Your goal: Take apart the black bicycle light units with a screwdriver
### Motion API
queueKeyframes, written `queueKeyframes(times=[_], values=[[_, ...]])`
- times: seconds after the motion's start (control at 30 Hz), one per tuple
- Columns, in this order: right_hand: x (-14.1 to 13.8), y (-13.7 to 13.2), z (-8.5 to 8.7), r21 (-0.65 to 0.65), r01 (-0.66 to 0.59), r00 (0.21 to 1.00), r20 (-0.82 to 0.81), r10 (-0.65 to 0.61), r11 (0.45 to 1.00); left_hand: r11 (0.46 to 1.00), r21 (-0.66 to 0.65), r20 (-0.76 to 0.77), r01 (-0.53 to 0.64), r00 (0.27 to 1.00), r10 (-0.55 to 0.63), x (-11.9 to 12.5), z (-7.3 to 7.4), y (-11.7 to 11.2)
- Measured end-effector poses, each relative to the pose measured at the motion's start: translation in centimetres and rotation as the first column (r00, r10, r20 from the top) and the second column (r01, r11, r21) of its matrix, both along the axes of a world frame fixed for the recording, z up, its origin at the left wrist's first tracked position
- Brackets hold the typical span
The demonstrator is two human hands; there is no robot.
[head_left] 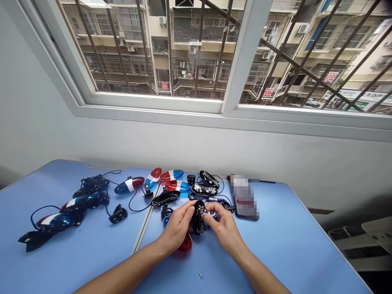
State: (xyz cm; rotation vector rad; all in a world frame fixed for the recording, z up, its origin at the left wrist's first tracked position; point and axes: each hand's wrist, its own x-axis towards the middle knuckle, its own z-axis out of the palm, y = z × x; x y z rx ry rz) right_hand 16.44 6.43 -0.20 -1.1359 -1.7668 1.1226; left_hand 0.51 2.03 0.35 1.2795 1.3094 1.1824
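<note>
A black oval light base (pixel 198 218) with silvery parts on its face stands tilted up between my hands. My left hand (pixel 179 224) grips its left side, thumb along the edge. At its right edge, the thumb and forefinger of my right hand (pixel 223 224) are pinched together; whether they hold a small part there I cannot make out. Partly behind my left hand, a red lens cover (pixel 185 243) lies on the table. A small screw (pixel 200 275) lies nearer to me. Just beyond my hands is another black oval base (pixel 165 199).
Several red-and-blue covers, one of them here (pixel 177 186), and more black bases (pixel 204 190) lie at the back of the blue table (pixel 275 245). A phone (pixel 246 208) is at right. Assembled lights with cables (pixel 61 220) lie at left. A window (pixel 153 102) is behind.
</note>
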Motion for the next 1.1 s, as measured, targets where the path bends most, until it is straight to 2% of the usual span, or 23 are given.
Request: queueKeyframes(times=[0.17, 0.3, 0.4, 0.6, 0.73, 0.9, 1.1], values=[[-0.1, -0.9, 0.0, 0.072, 0.049, 0.992, 0.111, -0.057, 0.996, 0.999, 0.05, -0.068, -0.006, 0.998, 0.01, 0.1, -0.3, -0.2], [-0.3, -1.2, -0.3, 0.172, 0.034, 0.971, 0.229, -0.073, 0.984, 0.994, 0.108, -0.125, -0.03, 0.991, 0.043, 0.3, -0.4, -0.5], [-0.3, -1.0, -0.4, 0.208, -0.011, 0.96, 0.276, -0.048, 0.978, 0.998, 0.056, -0.076, -0.023, 0.997, 0.027, 0.3, -0.3, -0.6], [0.1, -0.7, 0.1, 0.195, -0.117, 0.95, 0.308, 0.053, 0.974, 0.996, -0.057, -0.045, 0.073, 0.996, -0.075, -0.1, 0.5, -0.2], [0.0, -0.8, 0.4, 0.173, -0.131, 0.956, 0.283, 0.078, 0.976, 0.987, -0.153, 0.092, 0.056, 0.995, -0.042, -0.2, 0.7, 0.1], [0.0, -0.7, 1.0, 0.169, -0.123, 0.957, 0.282, 0.071, 0.978, 0.963, -0.25, 0.306, 0.1, 0.952, -0.02, -0.4, 0.9, 0.3], [0.1, -0.8, 1.4, 0.173, -0.104, 0.957, 0.286, 0.051, 0.979, 0.961, -0.247, 0.322, 0.125, 0.946, -0.04, -0.5, 1.2, 0.4]])
